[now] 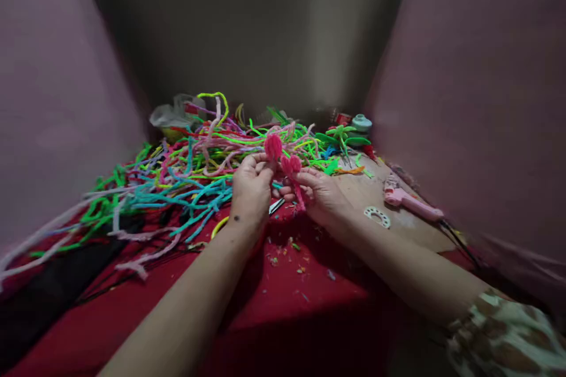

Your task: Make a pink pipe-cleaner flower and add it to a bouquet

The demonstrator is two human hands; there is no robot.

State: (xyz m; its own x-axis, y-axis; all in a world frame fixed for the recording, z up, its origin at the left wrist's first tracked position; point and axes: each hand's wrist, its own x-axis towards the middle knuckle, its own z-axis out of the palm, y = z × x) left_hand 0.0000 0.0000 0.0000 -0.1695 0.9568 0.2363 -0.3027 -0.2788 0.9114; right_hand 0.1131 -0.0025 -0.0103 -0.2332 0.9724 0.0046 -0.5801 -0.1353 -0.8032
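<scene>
My left hand point(252, 184) is closed, with its thumb and fingers pinching a fuzzy bright pink oval piece point(273, 146) that stands upright above the fingertips. Close beside it, my right hand point(319, 189) pinches a second pink piece point(291, 165), which has two rounded lobes and a fuzzy pink stem point(299, 195) hanging below. The two pieces are side by side over the red cloth. Behind the fingers, a small metal tool point(276, 207) shows in part. Some fingertips of both hands are hidden.
A tangled heap of coloured fuzzy stems point(206, 156) spreads behind and to the left. On the right, a board point(424, 232) bears a pink glue gun point(411, 202) and a white holed ring point(377, 218). Scraps litter the red cloth point(305, 300). Purple panels flank both sides.
</scene>
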